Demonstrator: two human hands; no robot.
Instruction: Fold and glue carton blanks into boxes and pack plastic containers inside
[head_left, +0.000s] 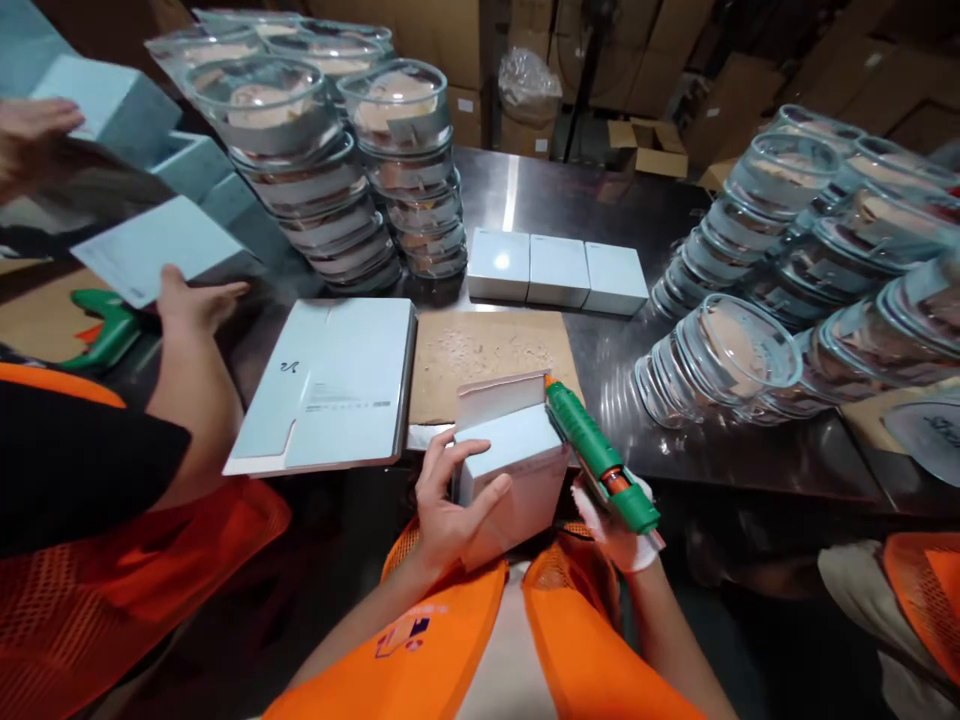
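A white carton (517, 490) is held close to my body at the table's front edge, one flap (501, 398) standing up on its far side. My left hand (454, 495) grips the carton from the left, thumb and fingers over its top edges. Wearing what looks like a white glove, my right hand (619, 525) is wrapped around a green glue gun (596, 440). The gun's orange nozzle touches or nearly touches the right end of the flap. Beyond the carton lies a brown cardboard sheet (487, 350) with scraps on it.
Flat white cartons (337, 380) are stacked at left; three closed white boxes (556, 268) sit behind the cardboard. Tall stacks of clear round containers (409, 170) (735, 345) flank the metal table (585, 190). A co-worker's hand (187, 300) holds a box at left, near another green glue gun (105, 325).
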